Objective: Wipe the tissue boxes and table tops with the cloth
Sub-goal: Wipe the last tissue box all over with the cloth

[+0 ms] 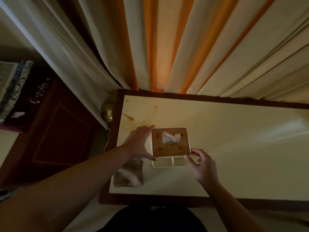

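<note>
- The step in hand looks like handling the tissue box [170, 144] itself, with both hands on it, probably to lift or shift it so it or the bench [234, 148] beneath can be wiped.
- The cloth [128, 174] is in neither hand; it lies folded on the bench near the front left corner, just beside the box and below the left hand.
- The next move, as a judgement, calls for one hand to free itself and pick up the cloth while the other steadies the box.
- The left hand [139, 143] reaches in from the left, its fingers spread along the box's left side and its thumb touching the near left corner, grasping it.
- The right hand [203, 164] comes from the front right, its thumb and fingers pinching the box's near right corner.
- The box stands on the bench's left part, a tissue poking up through its wooden lid, with a pale tray section at its near edge.
- Brownish stains [128, 116] mark the bench behind the left hand, near the curtains [184, 47].
</note>
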Motion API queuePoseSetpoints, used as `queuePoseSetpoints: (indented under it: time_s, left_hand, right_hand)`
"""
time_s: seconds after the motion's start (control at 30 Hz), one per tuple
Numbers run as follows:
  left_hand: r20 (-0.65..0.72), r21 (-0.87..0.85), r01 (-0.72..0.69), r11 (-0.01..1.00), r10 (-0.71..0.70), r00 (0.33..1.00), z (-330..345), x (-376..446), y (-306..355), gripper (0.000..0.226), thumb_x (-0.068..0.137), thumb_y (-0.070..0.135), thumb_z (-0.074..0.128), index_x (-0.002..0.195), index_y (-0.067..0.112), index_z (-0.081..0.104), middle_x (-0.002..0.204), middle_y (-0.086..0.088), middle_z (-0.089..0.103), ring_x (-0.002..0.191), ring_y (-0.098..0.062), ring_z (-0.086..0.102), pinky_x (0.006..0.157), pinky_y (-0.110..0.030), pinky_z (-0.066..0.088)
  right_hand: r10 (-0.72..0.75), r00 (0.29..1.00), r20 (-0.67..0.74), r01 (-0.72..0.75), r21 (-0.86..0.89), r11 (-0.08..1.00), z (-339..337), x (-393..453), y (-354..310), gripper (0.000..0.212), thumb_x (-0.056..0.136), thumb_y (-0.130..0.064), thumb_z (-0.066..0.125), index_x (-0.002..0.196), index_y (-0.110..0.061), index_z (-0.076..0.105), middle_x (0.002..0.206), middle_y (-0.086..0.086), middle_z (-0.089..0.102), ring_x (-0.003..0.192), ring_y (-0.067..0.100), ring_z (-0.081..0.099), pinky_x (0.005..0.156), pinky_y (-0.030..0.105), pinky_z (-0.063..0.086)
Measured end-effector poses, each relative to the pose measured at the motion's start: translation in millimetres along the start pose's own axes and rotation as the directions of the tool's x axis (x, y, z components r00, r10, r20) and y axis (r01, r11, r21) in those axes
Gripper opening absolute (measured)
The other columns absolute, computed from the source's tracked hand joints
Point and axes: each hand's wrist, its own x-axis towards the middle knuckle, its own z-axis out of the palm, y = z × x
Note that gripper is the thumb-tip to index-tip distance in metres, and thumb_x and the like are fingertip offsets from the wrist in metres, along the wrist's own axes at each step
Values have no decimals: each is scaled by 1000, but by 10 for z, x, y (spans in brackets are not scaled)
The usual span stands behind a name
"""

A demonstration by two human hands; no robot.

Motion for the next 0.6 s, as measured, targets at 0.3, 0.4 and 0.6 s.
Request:
queuePoseSetpoints:
  time_s: [0.3,0.4,0.6]
  left_hand:
    - [-175,-134,365,921,-385,906,333,-722,-704,53,98,40,63,147,23,53,145,1,52,134,-24,47,105,-42,47]
    - [-41,-29,306,952,-307,951,510,-863,-808,62,95,43,63,152,26,45,152,3,44,141,-22,36,113,-43,38]
    - [-53,100,338,936,-334,941,640,-850,-671,59,93,43,65,143,20,44,143,-3,42,131,-26,42,110,-44,37]
  right_hand:
    - [-281,956,-86,255,-232,939,54,41,-179,33,89,-25,80,116,-19,63,100,-1,63,94,27,56,73,38,50]
    - [-327,944,-44,308,-232,923,161,44,-366,30,89,-27,72,116,-17,63,102,1,64,93,28,54,77,41,51]
    - [-354,934,43,357,-155,921,303,-35,-723,31,90,-45,55,114,-27,63,113,-7,66,103,22,55,85,38,49]
